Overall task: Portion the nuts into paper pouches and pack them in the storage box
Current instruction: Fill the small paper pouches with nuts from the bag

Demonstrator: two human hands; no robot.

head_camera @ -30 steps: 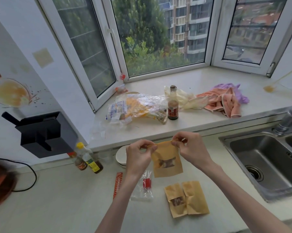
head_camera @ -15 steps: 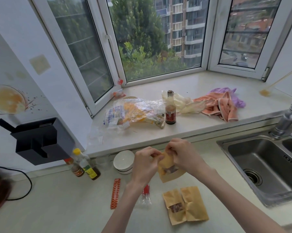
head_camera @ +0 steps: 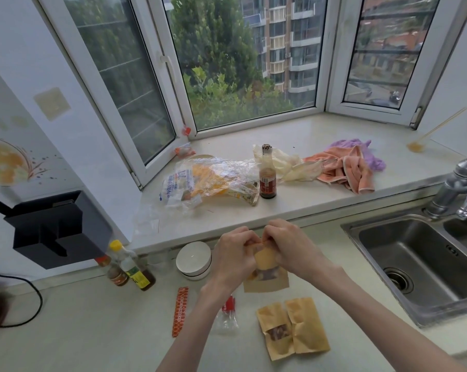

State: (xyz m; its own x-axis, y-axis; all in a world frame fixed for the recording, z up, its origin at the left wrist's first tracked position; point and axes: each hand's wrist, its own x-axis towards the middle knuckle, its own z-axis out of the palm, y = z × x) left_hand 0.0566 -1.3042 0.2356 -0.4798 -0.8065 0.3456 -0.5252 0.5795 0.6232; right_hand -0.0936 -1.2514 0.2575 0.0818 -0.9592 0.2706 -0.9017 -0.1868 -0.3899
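A brown paper pouch (head_camera: 266,280) with a small window showing nuts is held upright over the counter. My left hand (head_camera: 235,256) and my right hand (head_camera: 294,251) both pinch its top edge, knuckles almost touching, and hide most of its upper half. Two more brown pouches lie flat on the counter in front: one (head_camera: 275,330) with nuts visible in its window, and one (head_camera: 307,324) showing only plain paper. No storage box is in view.
A white bowl (head_camera: 194,260), small sauce bottles (head_camera: 131,267), a red strip (head_camera: 180,310) and a clear plastic bag (head_camera: 227,315) lie left of my arms. The steel sink (head_camera: 425,261) is at right. The windowsill holds a plastic bag (head_camera: 210,183), a bottle (head_camera: 267,178) and cloths (head_camera: 347,167).
My hands have come together at the pouch top, which was held wide open a second ago. The pouch has dropped lower toward the counter.
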